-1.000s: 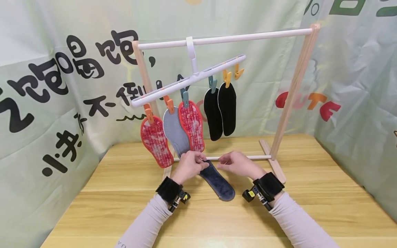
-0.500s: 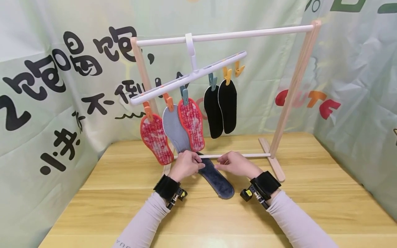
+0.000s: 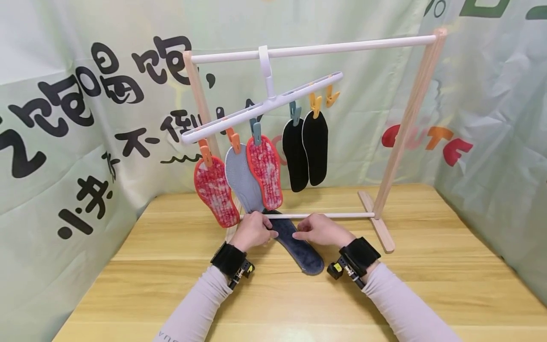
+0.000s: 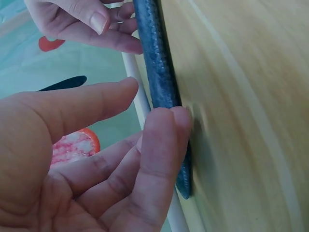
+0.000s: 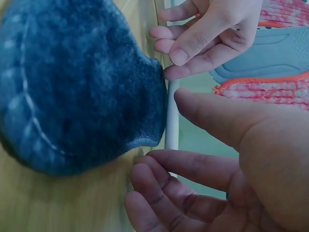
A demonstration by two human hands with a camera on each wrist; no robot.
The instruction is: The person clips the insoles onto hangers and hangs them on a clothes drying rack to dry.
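Note:
A dark blue fuzzy insole (image 3: 301, 251) lies slanted on the wooden table, its far end passing under the rack's low white bar. Beside its left edge is my left hand (image 3: 253, 231), thumb held apart from the fingers; in the left wrist view, the fingertips (image 4: 161, 121) are right at the insole's edge. My right hand (image 3: 322, 230) hovers at the opposite edge, a gap showing between thumb (image 5: 193, 104) and loosely bent fingers. Nothing is gripped in either hand. Above hang two red-and-white insoles (image 3: 264, 173), a grey insole (image 3: 241, 173) and two black insoles (image 3: 315, 149).
A white clip hanger (image 3: 271, 102) hangs tilted from the top bar (image 3: 350, 46) of a wooden rack (image 3: 406, 128). Orange, teal and yellow clips hold the insoles; one yellow clip (image 3: 331, 96) at the right end holds nothing. A printed cloth (image 3: 107, 156) stands behind.
My left hand has shifted left and slightly down, uncovering more of the dark blue insole's far end. My right hand has moved slightly left. The dark blue insole stays on the table.

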